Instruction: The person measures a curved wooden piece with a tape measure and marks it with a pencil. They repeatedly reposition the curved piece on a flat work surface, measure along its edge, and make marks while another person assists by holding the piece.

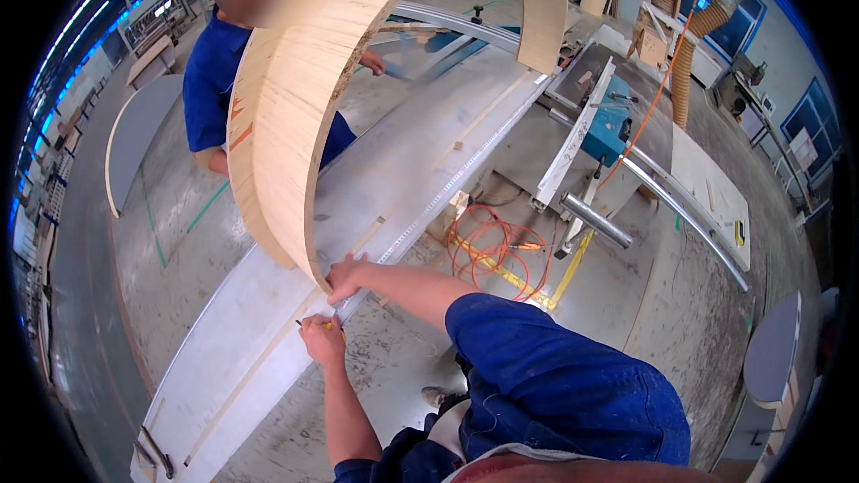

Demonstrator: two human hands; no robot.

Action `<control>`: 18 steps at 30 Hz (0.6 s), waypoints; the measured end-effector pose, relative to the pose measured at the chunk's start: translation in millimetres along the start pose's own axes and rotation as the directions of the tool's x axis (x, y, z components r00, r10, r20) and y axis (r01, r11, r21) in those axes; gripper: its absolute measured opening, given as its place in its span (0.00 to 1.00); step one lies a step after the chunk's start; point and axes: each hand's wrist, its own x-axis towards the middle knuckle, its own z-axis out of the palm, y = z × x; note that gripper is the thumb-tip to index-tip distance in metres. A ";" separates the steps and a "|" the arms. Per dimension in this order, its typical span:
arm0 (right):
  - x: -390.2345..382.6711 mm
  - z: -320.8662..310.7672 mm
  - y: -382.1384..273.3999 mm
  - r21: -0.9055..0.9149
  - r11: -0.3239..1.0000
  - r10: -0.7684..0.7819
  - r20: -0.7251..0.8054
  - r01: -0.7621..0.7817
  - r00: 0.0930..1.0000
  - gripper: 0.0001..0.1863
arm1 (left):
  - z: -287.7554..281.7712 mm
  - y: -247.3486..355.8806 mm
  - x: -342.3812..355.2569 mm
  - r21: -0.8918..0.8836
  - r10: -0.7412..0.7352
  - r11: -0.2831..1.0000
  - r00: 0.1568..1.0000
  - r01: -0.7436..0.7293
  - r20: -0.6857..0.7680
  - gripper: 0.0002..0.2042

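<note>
A tall, curved wooden panel [291, 116] arches over a long grey metal table [242, 322], its near lower end resting on the surface. My right hand [347, 277] grips that end at its edge, the fingers closed against the wood. Just below it, close to the table's right edge, my left hand [320, 340] is closed around a slim, pencil-like tool [330, 326] with a yellow part and a dark tip; the fingers hide most of it. A measuring strip [429, 213] runs along the table's edge.
Behind the panel stands a co-worker in blue [208, 85]. To the right is a saw machine with a teal housing [610, 116] and metal rails. An orange hose [490, 246] lies coiled on the floor. A grey curved board [148, 139] stands at the left.
</note>
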 end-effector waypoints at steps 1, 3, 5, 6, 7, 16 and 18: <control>0.2 0.4 1.5 0.005 1.000 0.004 -0.003 -0.004 1.000 0.39 | 0.6 0.3 0.2 0.002 0.000 1.000 1.000 0.000 0.003 0.08; -1.9 0.0 1.5 0.014 1.000 0.007 -0.005 -0.007 1.000 0.39 | -0.9 3.2 0.2 0.001 -0.009 1.000 1.000 0.009 0.006 0.08; -4.7 -0.5 0.4 0.031 0.999 0.009 -0.012 -0.009 1.000 0.39 | -3.5 6.5 -1.3 -0.007 -0.023 1.000 1.000 0.023 0.008 0.08; -6.4 -0.7 -0.6 0.039 0.999 0.010 -0.015 -0.009 1.000 0.40 | -2.1 3.9 -0.9 -0.001 -0.014 1.000 1.000 0.014 0.008 0.08; -7.9 -1.3 -1.4 0.042 0.999 0.003 -0.015 -0.003 1.000 0.40 | 0.8 -0.8 -0.2 0.004 -0.004 1.000 1.000 0.004 0.008 0.08; -4.9 -1.8 0.9 0.008 1.000 0.002 0.018 -0.002 1.000 0.38 | 2.7 -2.4 -0.3 0.002 0.017 1.000 1.000 -0.017 0.009 0.07; -4.4 -1.7 1.6 0.013 1.000 -0.005 0.024 0.004 1.000 0.38 | 3.1 -2.8 -0.1 0.003 0.017 1.000 1.000 -0.018 0.008 0.07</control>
